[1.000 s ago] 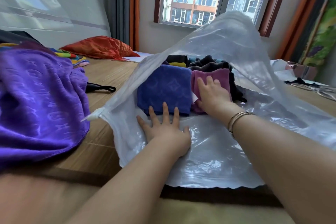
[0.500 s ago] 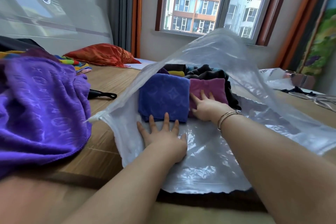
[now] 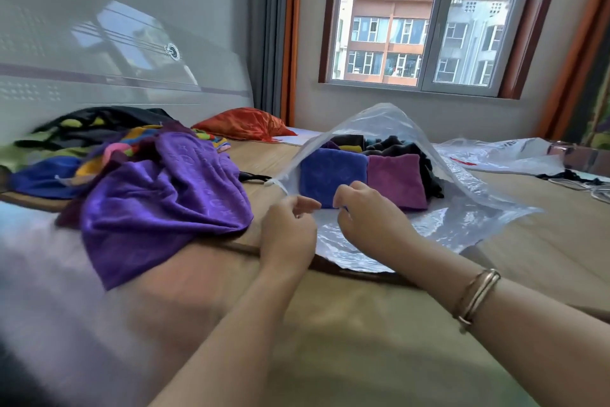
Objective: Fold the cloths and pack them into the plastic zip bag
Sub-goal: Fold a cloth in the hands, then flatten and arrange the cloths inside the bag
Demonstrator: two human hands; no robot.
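A clear plastic zip bag [image 3: 439,225] lies open-mouthed on a wooden bed platform [image 3: 528,241], its upper sheet lifted into a tent just beyond the person's fingers. Inside it, a folded blue towelling cloth [image 3: 330,172] sits directly behind the fingers, touching a folded magenta cloth [image 3: 396,179] to its right; further in, behind both, lie dark folded cloths [image 3: 396,144] with a strip of yellow showing. The left hand [image 3: 288,231] has its fingers curled and pinching the near left edge of the bag's opening, beside the white zip end [image 3: 274,182]. The right hand [image 3: 369,218], a gold bangle [image 3: 475,296] on its wrist, is curled at the same rim just to the right, its fingers closed over the plastic in front of the blue cloth, though the exact pinch is hard to make out. To the left of the left hand's fingers, outside the bag, a loose purple embossed towel [image 3: 158,205] lies rumpled on the platform, with a heap of multicoloured cloths [image 3: 99,149] behind it. An orange satin cushion [image 3: 244,124] rests further back, and a second crumpled clear plastic bag [image 3: 501,155] lies well to the right.
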